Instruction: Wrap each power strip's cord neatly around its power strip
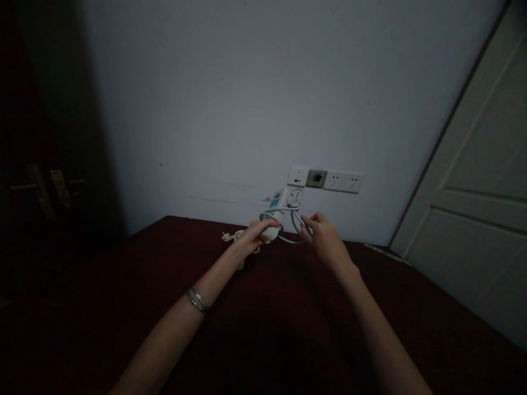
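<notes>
A: State the condition of the left grip

B: The left hand [253,235] is clasped on the power strip [275,203], thumb over the near end. The strip is held directly in that grip, at its fingertips

A: Direction of the long axis?

B: From the left grip it runs away from the wearer and slants to the right, rising in the view. The far end points toward the wall, below the row of wall plates [341,181]. Whether that end touches the wall, I cannot tell

A: And the right hand [327,238]?

B: Thumb and forefinger are pinched on the grey cord [291,241], to the right of the strip and apart from its casing. The other fingers are curled; nothing else is visible in that hand

A: Which hand is nearer the strip?

B: The left, being in contact with it. The right is near, linked to it only by the cord

A: Describe the cord relative to both grips

B: Its turns pass around the strip just beyond the left thumb. A loose loop hangs between the two hands, bowing below the line from one grip to the other. The number of turns is too small to read in this light

A: Anything on the outer side of the left grip?

B: A pale plug [228,237] lies just to its left on the dark red surface [164,247], with light-coloured cord bunched between plug and hand
</notes>
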{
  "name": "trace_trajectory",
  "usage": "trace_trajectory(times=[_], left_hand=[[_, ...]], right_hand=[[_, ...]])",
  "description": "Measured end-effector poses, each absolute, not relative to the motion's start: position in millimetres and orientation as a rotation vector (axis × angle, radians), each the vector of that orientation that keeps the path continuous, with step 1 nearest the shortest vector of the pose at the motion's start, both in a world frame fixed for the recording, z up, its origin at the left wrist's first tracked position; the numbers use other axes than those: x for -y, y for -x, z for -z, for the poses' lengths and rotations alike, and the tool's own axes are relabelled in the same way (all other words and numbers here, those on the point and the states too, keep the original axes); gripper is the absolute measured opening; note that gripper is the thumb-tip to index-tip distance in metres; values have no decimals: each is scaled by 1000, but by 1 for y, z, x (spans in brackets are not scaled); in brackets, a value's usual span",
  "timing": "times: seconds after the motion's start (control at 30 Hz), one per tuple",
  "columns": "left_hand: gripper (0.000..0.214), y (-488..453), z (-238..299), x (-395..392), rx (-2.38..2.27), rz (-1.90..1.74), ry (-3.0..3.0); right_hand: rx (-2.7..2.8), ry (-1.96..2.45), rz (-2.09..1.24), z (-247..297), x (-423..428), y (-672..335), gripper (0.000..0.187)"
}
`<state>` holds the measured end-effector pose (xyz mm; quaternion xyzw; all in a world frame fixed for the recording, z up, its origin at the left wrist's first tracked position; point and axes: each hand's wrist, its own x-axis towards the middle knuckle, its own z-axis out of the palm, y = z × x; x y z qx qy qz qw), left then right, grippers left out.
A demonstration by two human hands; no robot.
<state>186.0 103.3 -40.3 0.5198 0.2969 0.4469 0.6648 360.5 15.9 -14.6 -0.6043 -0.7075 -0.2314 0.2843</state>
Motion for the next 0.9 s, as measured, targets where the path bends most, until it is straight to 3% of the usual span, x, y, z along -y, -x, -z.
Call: trace_trajectory(times=[0.23, 0.4, 0.57, 0.73, 0.9], left_hand=[[18, -176, 39, -102, -1063, -1107, -1846], [30, -173, 28, -96, -1187, -1207, -2151], [23, -174, 28, -97, -1176, -1133, -2022], [23, -169, 29, -103, -959, -1093, -1693], [18, -162, 25, -106, -960, -1102, -1713]], right_hand=[[2207, 1596, 345, 4, -6, -361, 24], [2249, 1713, 314, 7, -7, -353, 26], [2245, 1787, 374, 10, -6, -346, 28], [2140, 1730, 653, 12, -4, -338, 36], [2149, 1650, 644, 14, -6, -341, 37]])
